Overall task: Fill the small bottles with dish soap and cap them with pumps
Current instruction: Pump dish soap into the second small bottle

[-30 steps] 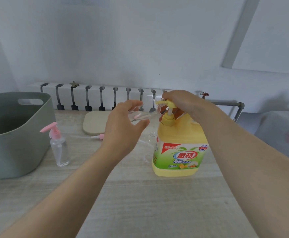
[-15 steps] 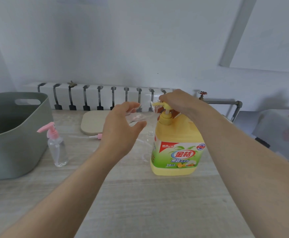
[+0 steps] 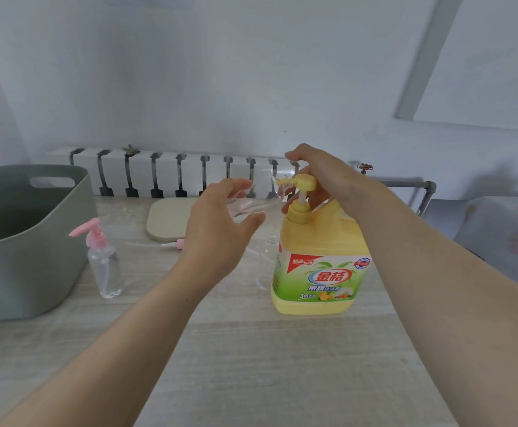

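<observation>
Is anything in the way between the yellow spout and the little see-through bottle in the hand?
Nothing visible is. The left hand holds the small clear bottle tipped sideways, with its mouth right at the yellow spout of the dish soap jug. The right hand grips the pump head behind it.

White wall (image 3: 220, 72), radiator (image 3: 165, 171) behind; pale wood-grain tbl (image 3: 282, 365).

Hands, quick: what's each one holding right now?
Left hand: grips a small clear bottle, lying sideways.
Right hand: fingers curled round the yellow pump.
</observation>
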Tool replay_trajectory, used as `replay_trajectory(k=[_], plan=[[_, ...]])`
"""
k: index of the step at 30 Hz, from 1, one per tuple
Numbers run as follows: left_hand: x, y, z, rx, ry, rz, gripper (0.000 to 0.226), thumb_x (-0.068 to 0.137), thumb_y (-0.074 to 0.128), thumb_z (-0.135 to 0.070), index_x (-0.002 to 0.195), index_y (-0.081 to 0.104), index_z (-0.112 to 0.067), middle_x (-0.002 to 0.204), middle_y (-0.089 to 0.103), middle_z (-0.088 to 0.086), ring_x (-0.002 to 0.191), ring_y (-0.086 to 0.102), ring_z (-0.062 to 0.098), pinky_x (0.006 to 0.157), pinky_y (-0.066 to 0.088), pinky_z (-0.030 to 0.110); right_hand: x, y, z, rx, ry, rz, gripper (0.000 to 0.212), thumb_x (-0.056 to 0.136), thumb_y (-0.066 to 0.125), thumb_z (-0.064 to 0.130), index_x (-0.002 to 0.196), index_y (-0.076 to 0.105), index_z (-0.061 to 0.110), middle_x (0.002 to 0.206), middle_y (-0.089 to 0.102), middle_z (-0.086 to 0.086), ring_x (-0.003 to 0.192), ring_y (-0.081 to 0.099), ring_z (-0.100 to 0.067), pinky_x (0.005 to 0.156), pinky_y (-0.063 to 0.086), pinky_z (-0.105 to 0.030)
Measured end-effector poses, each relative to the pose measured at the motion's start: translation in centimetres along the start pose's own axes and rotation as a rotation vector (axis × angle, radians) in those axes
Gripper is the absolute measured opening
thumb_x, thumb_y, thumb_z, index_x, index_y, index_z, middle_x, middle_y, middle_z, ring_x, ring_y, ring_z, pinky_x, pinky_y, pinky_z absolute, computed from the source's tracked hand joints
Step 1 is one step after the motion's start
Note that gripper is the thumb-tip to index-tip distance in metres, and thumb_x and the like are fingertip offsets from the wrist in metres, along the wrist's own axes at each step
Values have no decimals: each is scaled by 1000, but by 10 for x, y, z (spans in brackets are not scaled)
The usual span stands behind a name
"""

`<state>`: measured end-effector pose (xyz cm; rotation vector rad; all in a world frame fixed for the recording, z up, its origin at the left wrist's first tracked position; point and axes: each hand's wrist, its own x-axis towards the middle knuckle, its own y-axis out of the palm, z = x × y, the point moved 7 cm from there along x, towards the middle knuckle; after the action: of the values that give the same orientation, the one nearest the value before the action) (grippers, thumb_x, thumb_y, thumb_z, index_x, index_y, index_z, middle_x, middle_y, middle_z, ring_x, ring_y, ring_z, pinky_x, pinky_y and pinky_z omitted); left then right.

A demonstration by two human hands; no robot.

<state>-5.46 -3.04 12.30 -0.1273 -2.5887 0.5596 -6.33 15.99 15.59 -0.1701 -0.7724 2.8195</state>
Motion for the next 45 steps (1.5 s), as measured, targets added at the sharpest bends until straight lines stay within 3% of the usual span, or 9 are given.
replay_trajectory(k=[11,15,20,24,29,33,36,39,45], plan=[[1,0,0,-13,12,-7,48,82,76,-23,125,57,-34,119,59,-15,107,50,-2,80,29,4,5,0,0,-60,0,-62,25,83,53,48,85,61,24,50,66,9,63,58,-16,52,43,-24],[1,0,1,-31,2,-7,45,82,76,-25,121,57,-39,119,59,-12,110,53,3,96,41,24,8,3,-1,-73,-10,-50,21,84,53,40,81,62,21,50,66,7,60,57,-16,46,44,-18],[0,2,0,-43,6,-3,45,83,76,-22,121,57,-36,116,60,-10,108,56,7,97,47,33,10,2,-1,-83,-31,-61,23,87,50,34,76,62,19,46,64,8,54,56,-11,38,41,-13],[2,4,2,-33,-5,3,52,84,75,-22,130,51,-29,117,57,-10,108,52,4,92,42,22,10,2,-1,-98,-49,-58,22,88,48,32,75,59,19,46,64,8,45,56,-5,35,39,-11],[3,5,3,-2,-7,-1,53,84,75,-23,132,52,-20,123,58,-8,115,51,9,97,38,24,15,1,-3,-118,-48,-66,25,89,47,30,69,56,18,43,62,8,37,55,-2,33,37,-10],[2,6,5,0,-8,2,50,84,75,-23,129,53,-20,122,57,-8,114,51,9,98,40,26,16,5,-7,-156,6,-5,28,87,45,29,71,61,13,57,70,5,53,59,-9,43,42,-13],[1,6,7,14,-10,4,50,84,74,-24,129,52,-22,121,56,-11,111,49,5,93,39,23,16,10,-5,-209,25,41,22,83,42,17,74,58,5,99,73,-14,76,50,-21,66,41,-28],[1,7,8,13,-14,6,49,84,74,-24,128,53,-22,118,56,-13,109,50,5,92,39,24,10,14,0,-259,6,54,14,78,41,4,68,47,10,122,59,-26,83,41,-25,69,33,-33],[0,7,7,11,-5,3,48,84,74,-24,127,53,-22,115,55,-14,106,49,3,89,36,20,10,9,-7,-210,17,35,22,81,41,17,63,53,10,87,76,-5,81,51,-20,66,40,-29]])
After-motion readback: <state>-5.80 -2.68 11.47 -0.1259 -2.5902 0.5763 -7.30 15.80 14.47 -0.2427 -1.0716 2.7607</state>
